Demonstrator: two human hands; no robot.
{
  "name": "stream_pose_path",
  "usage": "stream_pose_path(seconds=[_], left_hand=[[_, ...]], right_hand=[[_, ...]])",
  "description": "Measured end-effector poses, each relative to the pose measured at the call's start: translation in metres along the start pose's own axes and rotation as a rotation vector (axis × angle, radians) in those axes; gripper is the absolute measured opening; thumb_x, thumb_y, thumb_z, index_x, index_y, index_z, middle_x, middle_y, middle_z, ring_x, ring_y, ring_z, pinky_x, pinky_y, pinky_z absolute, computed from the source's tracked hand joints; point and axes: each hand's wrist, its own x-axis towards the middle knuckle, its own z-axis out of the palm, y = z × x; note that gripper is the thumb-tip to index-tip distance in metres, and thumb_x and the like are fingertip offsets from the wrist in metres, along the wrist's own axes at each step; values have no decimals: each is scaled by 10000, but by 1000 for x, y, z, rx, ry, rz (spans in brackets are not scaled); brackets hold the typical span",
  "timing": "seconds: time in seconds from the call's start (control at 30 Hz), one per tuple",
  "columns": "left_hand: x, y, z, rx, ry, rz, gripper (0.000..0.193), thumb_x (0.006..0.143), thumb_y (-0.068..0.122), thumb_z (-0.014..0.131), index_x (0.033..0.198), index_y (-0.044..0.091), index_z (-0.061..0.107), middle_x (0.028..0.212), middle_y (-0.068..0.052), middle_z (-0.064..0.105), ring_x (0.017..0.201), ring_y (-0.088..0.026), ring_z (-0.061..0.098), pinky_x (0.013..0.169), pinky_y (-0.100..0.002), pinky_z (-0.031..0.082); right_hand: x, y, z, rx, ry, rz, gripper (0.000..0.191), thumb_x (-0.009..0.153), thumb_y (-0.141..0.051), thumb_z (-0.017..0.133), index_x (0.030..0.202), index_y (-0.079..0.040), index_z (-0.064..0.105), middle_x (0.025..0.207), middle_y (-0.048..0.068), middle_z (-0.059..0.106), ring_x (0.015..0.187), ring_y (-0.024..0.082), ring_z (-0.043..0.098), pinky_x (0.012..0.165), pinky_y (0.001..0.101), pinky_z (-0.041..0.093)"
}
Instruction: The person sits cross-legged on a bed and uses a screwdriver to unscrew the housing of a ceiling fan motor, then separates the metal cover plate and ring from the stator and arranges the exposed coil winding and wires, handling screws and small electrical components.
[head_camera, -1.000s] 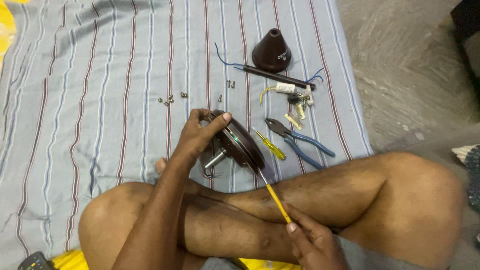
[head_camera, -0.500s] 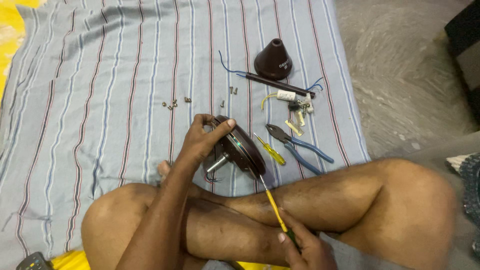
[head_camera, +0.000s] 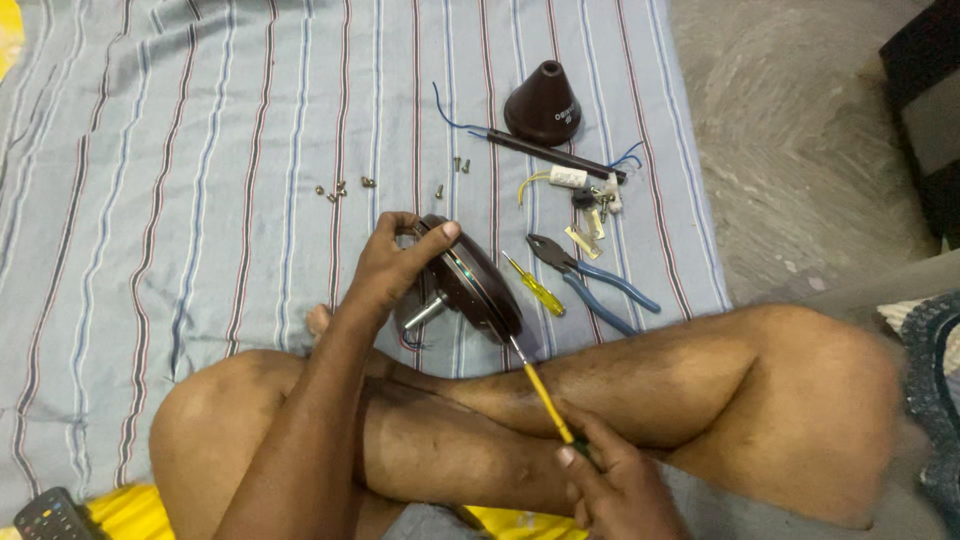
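Metal is what we have under the left hand (head_camera: 395, 268): a round dark motor housing (head_camera: 470, 288) stood on edge on the striped sheet (head_camera: 200, 180), just in front of our crossed legs. The fingers curl over its upper rim with the thumb pressed along the edge, so the hand is clamped on it, steadying it upright. We judge it heavy for its size and quite stiff, with a smooth painted shell that could slide in the palm; the rim and the short shaft (head_camera: 425, 312) sticking out of its face look like the surest places to take hold. Balanced on edge, it would likely roll or tip if the grip loosened.

The right hand (head_camera: 620, 490) is closed around the handle of a long yellow screwdriver (head_camera: 540, 390), whose tip meets the lower edge of the housing. That tool is thin and rigid, and we judge it light.

Farther out on the sheet lie blue-handled pliers (head_camera: 590, 280), a small yellow screwdriver (head_camera: 533, 284), a dark cone-shaped cover (head_camera: 543, 105), a dark rod (head_camera: 550, 155) with blue wires, and loose screws (head_camera: 340, 188), all well apart from the housing. The screws are tiny and would scatter easily. A remote control (head_camera: 45, 515) shows at the lower left corner.
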Motion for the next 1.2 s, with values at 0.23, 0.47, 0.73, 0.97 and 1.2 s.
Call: stream_pose_path(seconds=[0.23, 0.47, 0.73, 0.97, 1.2], left_hand=[[2, 2, 5, -14, -21, -24, 800, 694, 586, 807, 1201, 15, 567, 955, -159, 709, 812, -203, 730, 714, -317, 603], [-3, 10, 9, -2, -41, -68, 780, 695, 565, 797, 1211, 31, 558, 922, -179, 721, 775, -225, 737, 679, -338, 606], [1, 2, 8, -29, -43, -52, 765, 726, 573, 793, 1224, 43, 555, 955, -146, 723, 806, -194, 731, 711, -321, 603], [5, -2, 7, -40, -43, -37, 730, 728, 567, 794, 1191, 45, 578, 945, -121, 726, 785, -176, 706, 694, -308, 579], [8, 0, 7, -20, -43, -55, 742, 727, 576, 786, 1201, 48, 570, 941, -134, 712, 771, -177, 701, 650, -312, 564]], right_hand=[[13, 10, -18, 347, -153, -3, 514, 949, -215, 608, 1463, -212, 603, 575, 0, 450, 423, 66, 354, 383, 233, 286], [4, -12, -23, 337, -108, 163, 470, 945, -285, 599, 1413, -260, 629, 568, 57, 514, 401, 137, 402, 394, 285, 332], [-17, -27, -18, -606, 286, -487, 532, 895, -202, 629, 1424, -260, 616, 1090, 166, 749, 978, 368, 725, 813, 458, 572], [-7, -22, -29, -365, 142, -605, 438, 954, -184, 623, 1390, -139, 638, 1001, 173, 765, 830, 316, 705, 726, 384, 574], [14, -18, -52, 522, -271, 291, 450, 963, -303, 615, 1391, -162, 613, 570, 23, 463, 343, 86, 302, 319, 241, 229]])
